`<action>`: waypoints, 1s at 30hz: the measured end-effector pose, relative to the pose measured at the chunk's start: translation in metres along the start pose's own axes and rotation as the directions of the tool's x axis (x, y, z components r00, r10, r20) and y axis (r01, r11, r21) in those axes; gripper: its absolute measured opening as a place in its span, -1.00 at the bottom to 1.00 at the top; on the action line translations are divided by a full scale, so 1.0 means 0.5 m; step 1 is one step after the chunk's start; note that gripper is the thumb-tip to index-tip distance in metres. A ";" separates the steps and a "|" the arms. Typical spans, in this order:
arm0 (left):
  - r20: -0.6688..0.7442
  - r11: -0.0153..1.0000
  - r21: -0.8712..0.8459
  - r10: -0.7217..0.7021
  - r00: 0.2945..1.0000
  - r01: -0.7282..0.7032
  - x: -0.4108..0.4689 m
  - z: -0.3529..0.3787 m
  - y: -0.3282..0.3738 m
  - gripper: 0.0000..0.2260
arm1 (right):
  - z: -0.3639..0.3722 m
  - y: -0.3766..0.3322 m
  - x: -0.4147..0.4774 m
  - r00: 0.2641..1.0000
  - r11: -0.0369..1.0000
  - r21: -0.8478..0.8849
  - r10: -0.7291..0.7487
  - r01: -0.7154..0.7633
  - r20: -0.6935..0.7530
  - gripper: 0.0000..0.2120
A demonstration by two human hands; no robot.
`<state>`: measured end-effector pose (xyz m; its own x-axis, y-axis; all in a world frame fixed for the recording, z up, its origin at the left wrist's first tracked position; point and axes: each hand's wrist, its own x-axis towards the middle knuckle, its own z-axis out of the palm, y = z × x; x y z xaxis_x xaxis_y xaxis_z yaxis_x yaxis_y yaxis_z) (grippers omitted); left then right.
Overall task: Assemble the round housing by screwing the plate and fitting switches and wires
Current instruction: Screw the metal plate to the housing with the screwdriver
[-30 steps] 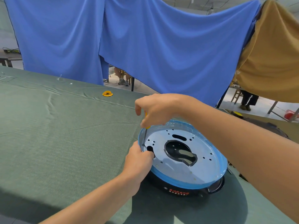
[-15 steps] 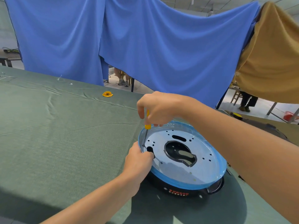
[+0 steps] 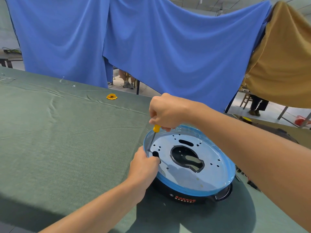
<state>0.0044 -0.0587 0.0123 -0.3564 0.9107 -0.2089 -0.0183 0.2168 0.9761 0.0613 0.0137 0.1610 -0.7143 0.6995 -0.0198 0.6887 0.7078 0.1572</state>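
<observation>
Working at the left rim of the one round housing (image 3: 183, 197), sitting on the green-covered table (image 3: 67, 140) just ahead and slightly right of the body. Gripping the single screwdriver (image 3: 153, 136) by its yellow handle with the right hand (image 3: 165, 111), fingers curled round it from above. Holding the shaft nearly upright, leaning a little rightward at the top, tip pressing down on the one shiny plate (image 3: 185, 179) close to its left edge. Steadying with the left hand (image 3: 143, 167), fingers curled round the plate's rim just beside the tip. Reaching in from opposite sides: left hand lying nearer the tip, right forearm crossing above the plate's right side. Probably driving a screw home, though too small to make out under the tip. Needing, by the look of it, the shaft lined up straight over the hole, with pressure going down along that axis. Counting two hands, both busy, and one small yellow piece (image 3: 111, 96) lying well apart on the far cloth.
</observation>
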 end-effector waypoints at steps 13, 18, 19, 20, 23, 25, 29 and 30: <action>-0.087 0.999 0.026 -0.028 0.996 0.030 0.024 -0.030 0.029 -0.80 | -0.029 0.072 -0.043 0.864 0.691 0.687 0.468 -0.225 -0.187 -0.65; -0.061 0.994 0.070 -0.084 0.995 0.088 0.050 -0.038 0.049 -0.81 | 0.049 0.097 -0.049 0.816 0.223 0.907 0.548 -0.357 0.187 -0.87; -0.066 0.992 0.087 -0.084 0.994 0.090 0.052 -0.038 0.051 -0.84 | 0.071 0.096 -0.054 0.825 0.210 0.885 0.497 -0.416 0.270 -0.87; -0.071 0.991 0.100 -0.081 0.994 0.088 0.056 -0.037 0.050 -0.88 | 0.095 0.095 -0.057 0.825 0.257 0.842 0.464 -0.474 0.323 -0.87; -0.086 0.989 0.114 -0.088 0.992 0.097 0.064 -0.033 0.047 -0.96 | 0.161 0.077 -0.063 0.797 0.485 0.639 0.446 -0.597 0.407 -0.80; -0.097 0.988 0.109 -0.098 0.991 0.108 0.067 -0.031 0.044 -0.96 | 0.194 0.065 -0.062 0.780 0.511 0.591 0.444 -0.624 0.440 -0.69; -0.100 0.989 0.046 -0.136 0.986 0.141 0.068 -0.030 0.046 -0.92 | 0.211 0.065 -0.059 0.759 0.284 0.734 0.462 -0.617 0.459 -0.78; -0.092 0.989 0.029 -0.145 0.985 0.148 0.067 -0.031 0.048 -0.92 | 0.210 0.069 -0.061 0.759 0.230 0.759 0.446 -0.609 0.474 -0.81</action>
<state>-0.0225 -0.0283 0.0296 -0.4340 0.8337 -0.3414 -0.0432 0.3592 0.9322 0.1198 0.0271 0.0632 -0.1761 0.8935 -0.4131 0.6877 -0.1886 -0.7011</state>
